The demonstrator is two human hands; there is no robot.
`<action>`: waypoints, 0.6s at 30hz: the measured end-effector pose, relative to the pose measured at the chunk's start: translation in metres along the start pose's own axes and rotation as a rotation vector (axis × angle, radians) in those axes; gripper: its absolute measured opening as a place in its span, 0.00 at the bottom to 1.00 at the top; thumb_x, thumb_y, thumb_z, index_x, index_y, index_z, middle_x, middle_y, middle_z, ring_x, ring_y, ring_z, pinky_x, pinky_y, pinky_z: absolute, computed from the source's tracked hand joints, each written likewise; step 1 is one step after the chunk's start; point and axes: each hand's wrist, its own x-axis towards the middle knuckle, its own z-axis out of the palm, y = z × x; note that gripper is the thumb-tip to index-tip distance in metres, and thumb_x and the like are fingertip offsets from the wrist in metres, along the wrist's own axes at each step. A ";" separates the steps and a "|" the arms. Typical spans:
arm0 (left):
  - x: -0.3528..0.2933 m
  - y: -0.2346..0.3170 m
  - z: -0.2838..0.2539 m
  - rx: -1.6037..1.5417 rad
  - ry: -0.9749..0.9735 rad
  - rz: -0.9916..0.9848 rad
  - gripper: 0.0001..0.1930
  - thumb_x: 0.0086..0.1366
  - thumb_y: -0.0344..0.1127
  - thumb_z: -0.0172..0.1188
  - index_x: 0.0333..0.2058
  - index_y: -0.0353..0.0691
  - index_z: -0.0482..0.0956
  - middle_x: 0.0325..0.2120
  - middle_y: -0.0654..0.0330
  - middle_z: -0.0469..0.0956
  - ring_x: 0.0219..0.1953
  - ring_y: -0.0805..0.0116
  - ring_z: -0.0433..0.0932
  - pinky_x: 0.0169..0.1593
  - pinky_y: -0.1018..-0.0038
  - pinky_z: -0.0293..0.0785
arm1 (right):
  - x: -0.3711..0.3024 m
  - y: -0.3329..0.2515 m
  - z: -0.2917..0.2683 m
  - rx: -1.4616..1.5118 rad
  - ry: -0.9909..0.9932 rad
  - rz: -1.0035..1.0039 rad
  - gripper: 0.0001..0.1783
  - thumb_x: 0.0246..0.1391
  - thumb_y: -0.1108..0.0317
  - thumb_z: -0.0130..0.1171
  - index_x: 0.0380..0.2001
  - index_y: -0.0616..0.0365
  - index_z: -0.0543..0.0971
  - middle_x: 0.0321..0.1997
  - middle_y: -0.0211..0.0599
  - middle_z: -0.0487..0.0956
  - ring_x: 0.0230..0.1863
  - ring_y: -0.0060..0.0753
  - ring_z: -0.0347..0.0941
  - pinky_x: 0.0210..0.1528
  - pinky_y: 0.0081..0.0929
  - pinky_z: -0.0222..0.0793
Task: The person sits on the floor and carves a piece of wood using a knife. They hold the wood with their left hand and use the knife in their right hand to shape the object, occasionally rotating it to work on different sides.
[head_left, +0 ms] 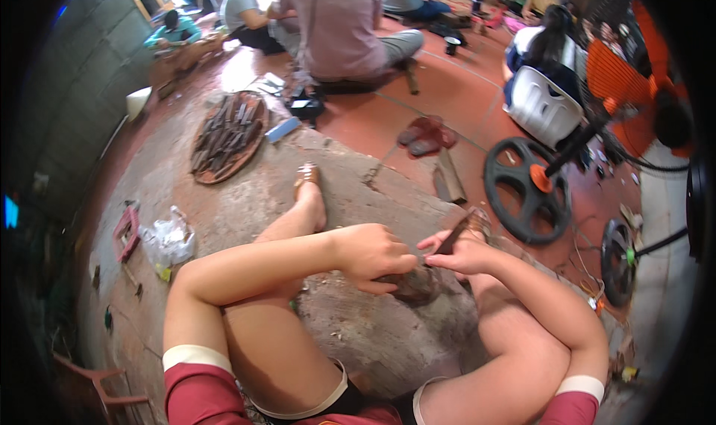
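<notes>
I sit with my knees bent, and both arms reach in between my legs. My left hand (373, 258) is closed, its fingers curled down beside a dark, rounded block (418, 285) on the floor. Whatever lies in its grip is mostly hidden. My right hand (464, 255) pinches a dark, flat, narrow strip (452, 238), which slants up and to the right. Its lower end is close to my left fingertips. I cannot tell whether the strip is wood or metal.
A round tray (212, 177) of dark, thin tools lies at far left, near a blue box (283, 130). A plastic bag (170, 240) sits left. An orange fan (623, 89) with a black round base (528, 190) stands right. Several people sit beyond, one in pink (343, 30).
</notes>
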 end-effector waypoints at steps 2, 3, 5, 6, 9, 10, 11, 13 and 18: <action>-0.001 0.000 -0.004 -0.010 -0.009 -0.002 0.17 0.54 0.46 0.62 0.30 0.40 0.67 0.22 0.58 0.71 0.24 0.54 0.75 0.30 0.60 0.71 | 0.002 0.015 0.001 0.048 -0.027 0.000 0.19 0.53 0.56 0.63 0.41 0.60 0.80 0.46 0.42 0.81 0.43 0.36 0.78 0.47 0.31 0.73; -0.003 0.000 -0.005 -0.023 -0.031 -0.019 0.18 0.53 0.46 0.62 0.32 0.39 0.67 0.23 0.55 0.72 0.26 0.52 0.76 0.29 0.58 0.72 | 0.005 0.020 0.002 0.014 -0.011 -0.096 0.17 0.53 0.57 0.63 0.38 0.60 0.80 0.47 0.43 0.81 0.44 0.39 0.77 0.48 0.33 0.72; -0.004 0.002 -0.010 -0.022 -0.032 -0.026 0.18 0.53 0.45 0.62 0.32 0.40 0.67 0.23 0.55 0.72 0.26 0.52 0.76 0.29 0.59 0.72 | 0.009 0.018 0.002 -0.028 -0.001 -0.138 0.17 0.51 0.58 0.63 0.31 0.63 0.77 0.47 0.44 0.80 0.46 0.44 0.76 0.49 0.35 0.71; -0.002 0.001 -0.012 -0.018 -0.028 -0.018 0.18 0.53 0.45 0.62 0.32 0.40 0.67 0.23 0.55 0.72 0.26 0.52 0.76 0.29 0.59 0.72 | 0.011 0.028 0.002 -0.079 0.028 -0.210 0.14 0.52 0.60 0.65 0.28 0.61 0.76 0.51 0.38 0.80 0.41 0.29 0.78 0.41 0.27 0.73; -0.001 0.001 -0.014 -0.050 -0.052 -0.061 0.17 0.52 0.43 0.63 0.32 0.40 0.67 0.24 0.55 0.72 0.26 0.51 0.76 0.30 0.59 0.72 | 0.008 0.019 0.002 0.005 0.007 -0.129 0.15 0.52 0.63 0.65 0.26 0.65 0.75 0.50 0.42 0.80 0.42 0.28 0.77 0.43 0.26 0.72; -0.001 0.001 -0.015 -0.066 -0.065 -0.085 0.17 0.52 0.43 0.63 0.32 0.40 0.67 0.24 0.55 0.72 0.27 0.50 0.76 0.30 0.59 0.72 | 0.009 0.022 0.004 0.020 0.014 -0.129 0.14 0.52 0.63 0.65 0.28 0.65 0.77 0.49 0.41 0.81 0.43 0.27 0.77 0.43 0.25 0.73; 0.000 0.001 -0.016 -0.086 -0.078 -0.115 0.17 0.52 0.43 0.63 0.32 0.40 0.67 0.24 0.54 0.73 0.27 0.49 0.76 0.30 0.58 0.72 | 0.008 0.023 0.003 0.004 0.021 -0.124 0.14 0.52 0.61 0.65 0.31 0.64 0.78 0.47 0.42 0.81 0.44 0.33 0.77 0.45 0.28 0.72; 0.000 0.003 -0.018 -0.137 -0.105 -0.179 0.17 0.51 0.42 0.63 0.32 0.39 0.67 0.25 0.54 0.73 0.28 0.48 0.76 0.30 0.58 0.72 | 0.007 0.025 0.006 -0.019 0.029 -0.107 0.18 0.50 0.57 0.64 0.37 0.61 0.80 0.44 0.44 0.81 0.48 0.43 0.77 0.50 0.32 0.71; -0.007 -0.002 -0.021 -0.132 -0.075 -0.263 0.14 0.51 0.39 0.59 0.31 0.38 0.68 0.22 0.52 0.74 0.26 0.46 0.75 0.29 0.56 0.71 | 0.012 0.026 0.009 0.045 0.058 -0.104 0.17 0.50 0.58 0.65 0.38 0.61 0.81 0.40 0.39 0.82 0.41 0.32 0.77 0.44 0.27 0.72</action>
